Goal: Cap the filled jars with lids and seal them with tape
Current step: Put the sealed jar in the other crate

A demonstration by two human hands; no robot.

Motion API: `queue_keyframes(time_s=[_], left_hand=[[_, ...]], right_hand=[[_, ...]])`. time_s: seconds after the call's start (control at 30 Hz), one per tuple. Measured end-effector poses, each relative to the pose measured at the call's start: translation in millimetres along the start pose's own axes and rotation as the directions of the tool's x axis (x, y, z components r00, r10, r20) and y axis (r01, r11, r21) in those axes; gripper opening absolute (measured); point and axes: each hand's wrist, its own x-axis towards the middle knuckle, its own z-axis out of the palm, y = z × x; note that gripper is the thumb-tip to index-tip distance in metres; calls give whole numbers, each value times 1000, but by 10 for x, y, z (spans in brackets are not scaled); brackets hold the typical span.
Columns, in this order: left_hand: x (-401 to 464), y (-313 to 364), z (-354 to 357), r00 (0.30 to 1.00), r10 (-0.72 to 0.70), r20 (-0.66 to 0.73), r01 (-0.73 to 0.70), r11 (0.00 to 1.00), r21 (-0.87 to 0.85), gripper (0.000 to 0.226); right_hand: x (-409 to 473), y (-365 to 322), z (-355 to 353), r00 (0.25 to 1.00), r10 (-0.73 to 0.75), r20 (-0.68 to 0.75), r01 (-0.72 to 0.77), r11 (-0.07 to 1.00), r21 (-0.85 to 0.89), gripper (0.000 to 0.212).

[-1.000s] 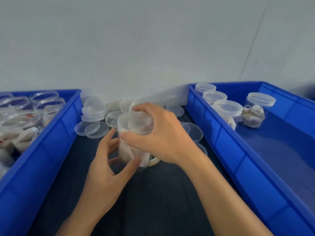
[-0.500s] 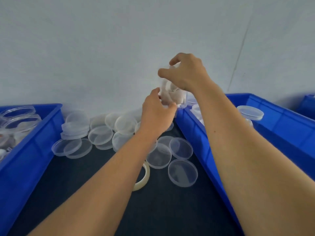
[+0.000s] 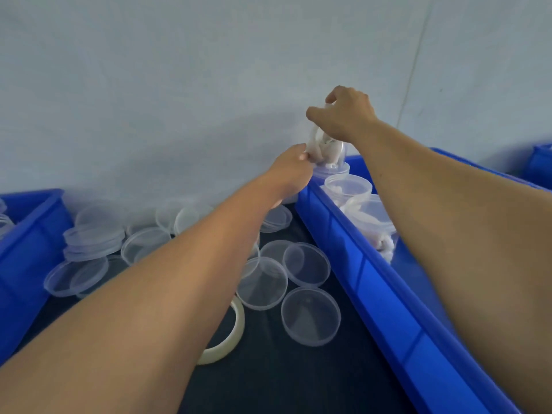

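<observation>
A clear filled jar (image 3: 328, 150) with white contents is held over the far left corner of the right blue bin (image 3: 373, 264), just above a capped jar (image 3: 331, 170). My right hand (image 3: 343, 115) grips its lidded top from above. My left hand (image 3: 291, 171) holds its lower left side with the fingertips. More capped jars (image 3: 348, 186) stand along that bin's left wall. Several loose clear lids (image 3: 310, 315) lie on the dark table. A roll of tape (image 3: 230, 339) lies partly under my left forearm.
A second blue bin (image 3: 27, 252) with open jars sits at the left edge. A stack of lids (image 3: 94, 237) stands beside it. A pale wall closes the back. Another blue bin corner (image 3: 540, 162) shows at far right.
Both hands lifted the capped jar off the table and carried it up and right to the far corner of the right bin. The view swung right with them.
</observation>
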Motion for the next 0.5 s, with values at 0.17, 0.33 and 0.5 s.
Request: queue_keyframes(time_s=[0.17, 0.33, 0.5], left_hand=[[-42, 9, 12, 991, 28, 134, -35, 998, 47, 51], [-179, -43, -45, 994, -10, 109, 5, 999, 53, 65], [-642, -187, -284, 988, -99, -116, 86, 990, -115, 62]], right_hand=[[40, 45, -36, 997, 42, 68, -34, 993, -115, 64], [-124, -73, -104, 999, -24, -35, 6, 898, -440, 69], [-583, -491, -23, 946, -316, -74, 242, 837, -490, 51]])
